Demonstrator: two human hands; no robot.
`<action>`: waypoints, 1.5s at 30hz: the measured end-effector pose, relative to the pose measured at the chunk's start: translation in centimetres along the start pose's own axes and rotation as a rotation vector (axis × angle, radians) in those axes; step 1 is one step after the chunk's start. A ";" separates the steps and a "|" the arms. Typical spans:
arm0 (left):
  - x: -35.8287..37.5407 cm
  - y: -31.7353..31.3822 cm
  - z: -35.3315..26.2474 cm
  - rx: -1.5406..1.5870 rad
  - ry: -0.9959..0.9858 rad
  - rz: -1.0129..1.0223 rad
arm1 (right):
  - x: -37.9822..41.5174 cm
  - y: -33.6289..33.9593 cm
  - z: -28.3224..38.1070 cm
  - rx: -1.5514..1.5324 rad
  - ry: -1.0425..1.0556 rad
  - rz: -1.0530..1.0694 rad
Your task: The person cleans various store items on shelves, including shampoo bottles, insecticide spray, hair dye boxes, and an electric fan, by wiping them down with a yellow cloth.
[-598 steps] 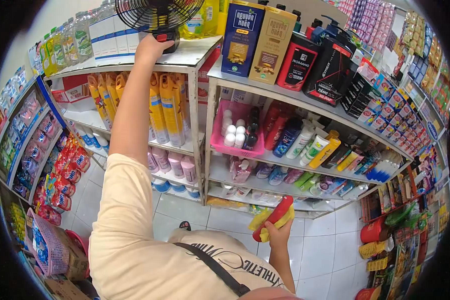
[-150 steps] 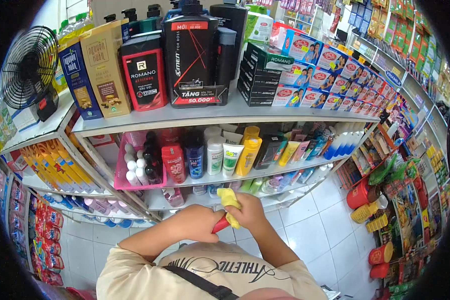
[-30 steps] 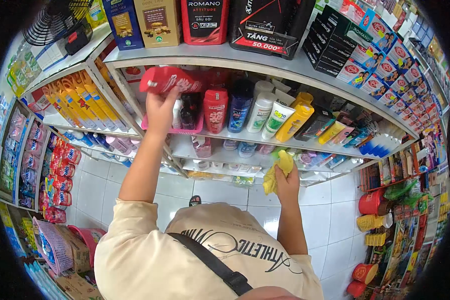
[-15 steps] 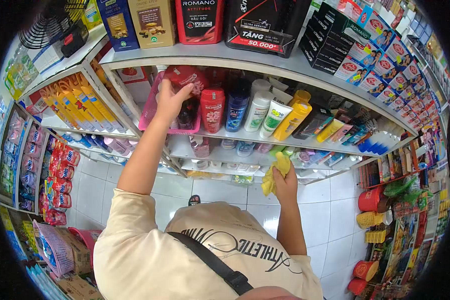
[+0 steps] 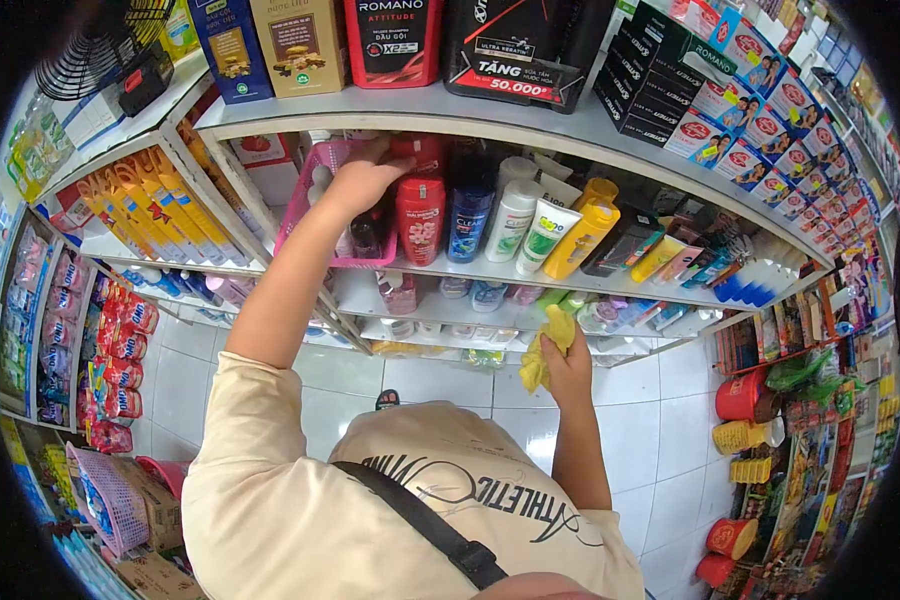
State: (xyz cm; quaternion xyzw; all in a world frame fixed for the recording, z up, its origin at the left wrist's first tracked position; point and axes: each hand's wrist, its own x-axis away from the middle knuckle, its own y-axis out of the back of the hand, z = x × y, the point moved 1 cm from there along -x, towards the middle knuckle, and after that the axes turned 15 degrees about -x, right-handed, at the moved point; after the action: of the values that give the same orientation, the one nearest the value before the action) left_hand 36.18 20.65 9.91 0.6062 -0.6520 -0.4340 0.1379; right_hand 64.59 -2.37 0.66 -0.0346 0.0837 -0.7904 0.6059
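My left hand (image 5: 358, 188) reaches into the upper shelf compartment over a pink basket (image 5: 298, 205). Its fingers, partly hidden, are closed at a dark red bottle (image 5: 425, 154) at the back, behind an upright red bottle (image 5: 421, 222). Inside the basket are a dark bottle (image 5: 366, 235) and other bottles. To the right stand a blue bottle (image 5: 468, 222), a white bottle (image 5: 513, 222), a white-green tube (image 5: 547, 235) and a yellow bottle (image 5: 582, 240). My right hand (image 5: 568, 372) grips a yellow cloth (image 5: 543, 350) below the shelf edge.
Large shampoo packs (image 5: 395, 40) and dark boxes (image 5: 650, 75) line the top shelf (image 5: 390, 106). Lower shelves hold more bottles. Another shelf unit with orange-yellow packs (image 5: 170, 215) stands at left. Red and yellow containers (image 5: 740, 397) are at right, over a tiled floor (image 5: 620, 430).
My left hand has moved right and farther into the shelf. The dark red bottle went from above the basket to behind the upright red bottle. My right hand has barely moved.
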 end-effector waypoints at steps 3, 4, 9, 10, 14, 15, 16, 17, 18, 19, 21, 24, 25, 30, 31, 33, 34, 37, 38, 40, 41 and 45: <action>0.0 -0.1 -0.4 0.011 0.055 0.112 | 0.0 0.1 -0.1 0.016 0.000 0.012; 0.0 0.0 -0.7 0.011 0.066 0.141 | -0.1 0.2 -0.1 0.021 0.005 0.012; -1.7 -1.0 2.3 -0.300 -0.294 0.112 | -0.2 0.3 -0.3 0.028 0.006 0.017; -1.7 -0.5 1.7 -0.437 -0.455 0.115 | -0.2 0.3 -0.2 0.040 0.007 0.017; -1.7 0.8 0.1 0.202 0.148 0.390 | -0.3 0.1 0.0 0.069 0.014 0.023; -2.1 1.0 0.4 0.218 0.173 0.421 | -0.4 0.2 -0.1 0.072 0.016 0.025; -2.2 1.3 0.1 0.233 0.198 0.454 | -0.4 0.2 0.0 0.070 0.011 0.023; -2.3 1.5 -0.3 0.168 0.221 0.393 | -0.3 0.1 0.0 0.068 0.006 0.022; -2.3 1.9 -1.0 0.102 0.243 0.332 | -0.3 0.1 0.0 0.065 0.001 0.020; -2.3 2.2 -1.5 0.037 0.265 0.271 | -0.3 0.2 0.0 0.048 -0.005 0.020; -3.6 1.3 0.5 -0.301 -0.039 -0.002 | -0.3 0.3 -0.2 0.013 -0.017 0.020; -3.7 1.8 -0.1 -0.448 -0.132 0.103 | -0.2 0.3 -0.3 0.051 -0.008 0.020; -3.5 2.0 -0.6 -0.437 -0.101 0.224 | -0.2 0.3 -0.2 0.061 -0.005 0.022; -4.1 0.8 -0.4 -0.509 -0.239 0.149 | 0.0 0.3 -0.2 0.077 -0.011 0.009; -4.5 0.6 0.1 -0.483 -0.220 0.150 | 0.0 0.4 -0.2 0.090 -0.010 0.008; -4.7 0.4 0.9 -0.361 -0.147 0.171 | 0.1 0.5 0.0 0.116 -0.009 0.006; -4.8 0.4 1.1 -0.299 -0.112 0.181 | 0.2 0.6 0.0 0.100 -0.007 0.007; -4.4 1.1 1.6 -0.463 -0.027 -0.032 | 0.3 0.8 0.0 0.064 -0.012 0.002; -4.5 1.5 2.2 -0.600 -0.140 -0.118 | 0.3 1.1 -0.3 0.063 -0.024 0.001; -4.5 2.3 3.6 -0.869 -0.366 -0.291 | 0.4 1.2 -0.5 0.069 -0.041 0.002; -4.5 2.9 4.1 -0.796 -0.339 -0.339 | 0.4 1.0 -0.3 0.078 -0.044 0.004; -3.1 4.9 4.4 0.273 0.023 -0.298 | 0.3 0.5 -0.9 0.080 -0.025 0.025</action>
State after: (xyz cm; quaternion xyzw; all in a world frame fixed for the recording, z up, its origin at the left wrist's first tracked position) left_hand 30.54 24.72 12.01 0.7139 -0.6063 -0.3503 -0.0039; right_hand 64.86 -2.69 -0.30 -0.0191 0.0450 -0.7850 0.6176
